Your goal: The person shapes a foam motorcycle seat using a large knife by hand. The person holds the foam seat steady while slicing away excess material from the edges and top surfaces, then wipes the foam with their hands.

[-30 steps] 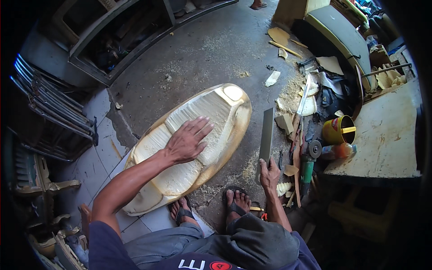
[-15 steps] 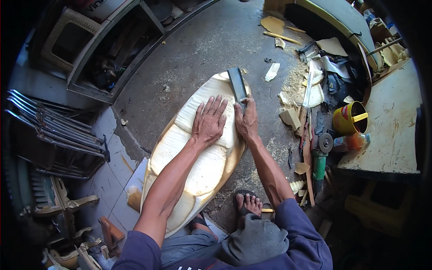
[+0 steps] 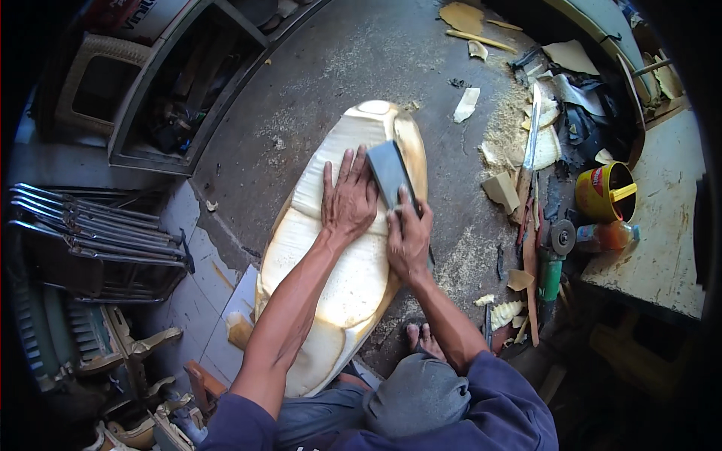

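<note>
A long cream foam seat pad [image 3: 350, 274] with rounded ends and browned edges lies in front of me, its near end at my legs. My left hand [image 3: 350, 203] rests flat on its upper half, fingers stretched and pointing away. My right hand [image 3: 410, 237] grips a flat dark grey sanding block [image 3: 387, 169] against the pad's right side. The block slants up and left, its far end close to my left fingertips. My right palm and fingers hide its near end.
Foam scraps, dust and a long blade [image 3: 533, 128] lie at the right. Beyond my right arm are a green angle grinder [image 3: 551, 270], a yellow tin [image 3: 590, 194] and a plastic bottle [image 3: 602, 237]. Stacked metal frames [image 3: 98, 240] stand left, below a grey cabinet [image 3: 192, 83].
My right hand has drawn the sanding block nearer along the pad and turned it, so its broad face shows. My left hand stays on the foam. The view has shifted slightly.
</note>
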The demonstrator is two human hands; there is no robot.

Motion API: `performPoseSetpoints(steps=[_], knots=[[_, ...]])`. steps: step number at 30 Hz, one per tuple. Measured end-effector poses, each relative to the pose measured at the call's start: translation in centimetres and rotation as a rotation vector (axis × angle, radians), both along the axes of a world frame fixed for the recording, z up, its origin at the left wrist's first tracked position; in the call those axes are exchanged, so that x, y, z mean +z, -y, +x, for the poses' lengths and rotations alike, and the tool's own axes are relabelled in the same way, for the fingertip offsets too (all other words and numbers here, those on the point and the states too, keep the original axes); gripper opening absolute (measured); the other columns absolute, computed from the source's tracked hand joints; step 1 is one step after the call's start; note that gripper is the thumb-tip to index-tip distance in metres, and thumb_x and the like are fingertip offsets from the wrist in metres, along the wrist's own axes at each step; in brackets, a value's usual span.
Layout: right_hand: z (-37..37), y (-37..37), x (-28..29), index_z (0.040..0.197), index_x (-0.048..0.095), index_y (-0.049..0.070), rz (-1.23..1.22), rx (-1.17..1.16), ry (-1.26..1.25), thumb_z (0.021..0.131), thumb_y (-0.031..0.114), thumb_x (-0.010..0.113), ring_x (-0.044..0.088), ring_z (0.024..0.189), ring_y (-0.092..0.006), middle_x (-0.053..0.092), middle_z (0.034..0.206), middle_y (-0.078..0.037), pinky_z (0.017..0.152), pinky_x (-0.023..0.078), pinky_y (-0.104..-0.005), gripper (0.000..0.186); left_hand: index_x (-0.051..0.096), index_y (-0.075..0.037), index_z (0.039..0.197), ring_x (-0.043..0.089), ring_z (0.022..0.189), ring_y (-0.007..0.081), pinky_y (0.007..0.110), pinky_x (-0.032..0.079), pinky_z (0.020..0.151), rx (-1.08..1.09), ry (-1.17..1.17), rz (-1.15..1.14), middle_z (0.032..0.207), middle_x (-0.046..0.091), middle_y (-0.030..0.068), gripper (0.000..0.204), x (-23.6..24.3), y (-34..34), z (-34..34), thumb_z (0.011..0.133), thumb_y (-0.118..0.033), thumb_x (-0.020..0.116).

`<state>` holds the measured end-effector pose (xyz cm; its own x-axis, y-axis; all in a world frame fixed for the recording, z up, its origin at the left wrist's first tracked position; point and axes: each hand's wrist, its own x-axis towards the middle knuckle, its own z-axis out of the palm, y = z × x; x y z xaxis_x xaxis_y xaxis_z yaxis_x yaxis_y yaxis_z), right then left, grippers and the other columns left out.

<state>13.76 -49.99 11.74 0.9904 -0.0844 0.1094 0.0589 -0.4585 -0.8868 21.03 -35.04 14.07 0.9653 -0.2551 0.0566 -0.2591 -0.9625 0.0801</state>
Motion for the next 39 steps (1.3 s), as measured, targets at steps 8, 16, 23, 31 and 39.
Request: performPoseSetpoints(steps=[8, 16, 23, 31, 39], knots=[[-5.5, -0.6, -0.5, 0.128, 0.064, -0.002, -0.013, 0.057, 0.028, 0.1, 0.014, 0.059, 0.047, 0.133, -0.0448, 0.059, 0.142, -0.024, 0.114, 0.036, -0.0545, 0.032, 0.029, -0.012, 0.163, 0.017, 0.158, 0.0269, 0.059, 0.003, 0.126, 0.032, -0.019, -0.036, 0.171, 0.024, 0.0064, 0.06, -0.3, -1.8, 0.7, 0.106, -0.031, 0.033], [7.6, 0.2, 0.9, 0.145, 0.053, -0.002, 0.106, -0.056, -0.105, 0.102, 0.018, 0.057, 0.048, 0.129, -0.0415, 0.064, 0.119, -0.023, 0.108, 0.041, -0.0512, 0.047, 0.023, -0.014, 0.164, 0.015, 0.159, 0.0271, 0.057, 0.002, 0.127, 0.028, -0.044, -0.049, 0.171, 0.021, 0.0066, 0.062, -0.5, 0.4, 0.7, 0.106, -0.031, 0.033], [-6.2, -0.1, 0.4, 0.142, 0.057, -0.003, 0.03, 0.031, -0.065, 0.099, 0.015, 0.062, 0.047, 0.128, -0.0434, 0.067, 0.118, -0.023, 0.114, 0.036, -0.0544, 0.047, 0.026, -0.015, 0.164, 0.017, 0.158, 0.0268, 0.058, 0.003, 0.127, 0.057, -0.018, -0.016, 0.171, 0.023, 0.0048, 0.062, -0.4, -1.2, 0.6, 0.105, -0.032, 0.034], [-0.5, -1.0, 1.0, 0.145, 0.054, -0.002, 0.072, -0.022, -0.107, 0.101, 0.018, 0.059, 0.046, 0.129, -0.0424, 0.063, 0.135, -0.023, 0.112, 0.037, -0.0518, 0.048, 0.026, -0.014, 0.164, 0.017, 0.158, 0.0261, 0.057, 0.003, 0.127, 0.061, -0.038, -0.007, 0.171, 0.022, 0.0048, 0.062, -0.2, -1.1, 0.6, 0.105, -0.033, 0.034], [8.4, 0.6, -0.5, 0.133, 0.061, -0.001, 0.064, -0.072, -0.134, 0.102, 0.019, 0.058, 0.046, 0.125, -0.0398, 0.064, 0.117, -0.022, 0.107, 0.04, -0.0507, 0.037, 0.023, -0.013, 0.164, 0.014, 0.159, 0.0267, 0.057, 0.002, 0.127, 0.035, -0.035, -0.052, 0.172, 0.019, 0.006, 0.063, -0.1, 0.5, 1.6, 0.105, -0.03, 0.033]])
